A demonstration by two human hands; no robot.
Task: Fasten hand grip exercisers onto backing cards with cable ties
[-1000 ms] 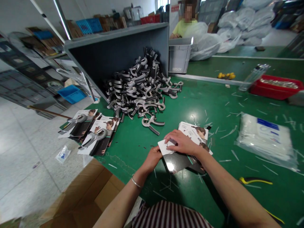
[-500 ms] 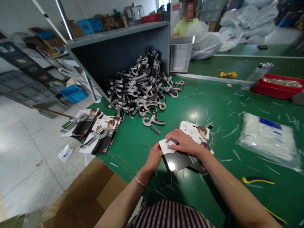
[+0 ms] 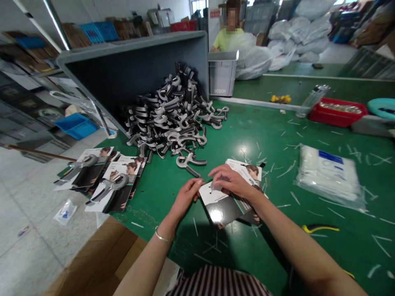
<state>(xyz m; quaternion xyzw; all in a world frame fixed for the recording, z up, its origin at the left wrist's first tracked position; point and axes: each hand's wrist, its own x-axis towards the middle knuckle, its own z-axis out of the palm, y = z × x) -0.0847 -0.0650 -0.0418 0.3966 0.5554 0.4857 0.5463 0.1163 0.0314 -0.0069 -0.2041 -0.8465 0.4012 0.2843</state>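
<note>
A printed black-and-white packaging card (image 3: 224, 207) lies tilted on a small stack of similar cards (image 3: 251, 174) on the green table. At its upper left edge, my left hand (image 3: 187, 195) pinches the card between thumb and fingers. My right hand (image 3: 233, 181) is over the card's white part, with thumb and index finger pressed together beside small punched holes. Something thin and pale may be at those fingertips, too small to make out. Beyond the hands sits a grey-and-black hand grip strengthener (image 3: 189, 162), in front of a heap of the same grips (image 3: 173, 115).
The heap spills from a tipped grey crate (image 3: 129, 49). Left, grips rest on cards (image 3: 112, 189) at the table edge. Right are a plastic bag of white strips (image 3: 330, 176), yellow-and-black pliers (image 3: 321, 227) and a red bin (image 3: 338, 113). A person (image 3: 228, 39) is across the table.
My right fingers have shifted from lying across the card to a pinch by its holes. The card now sits lower and more of its black face shows. The view has turned right.
</note>
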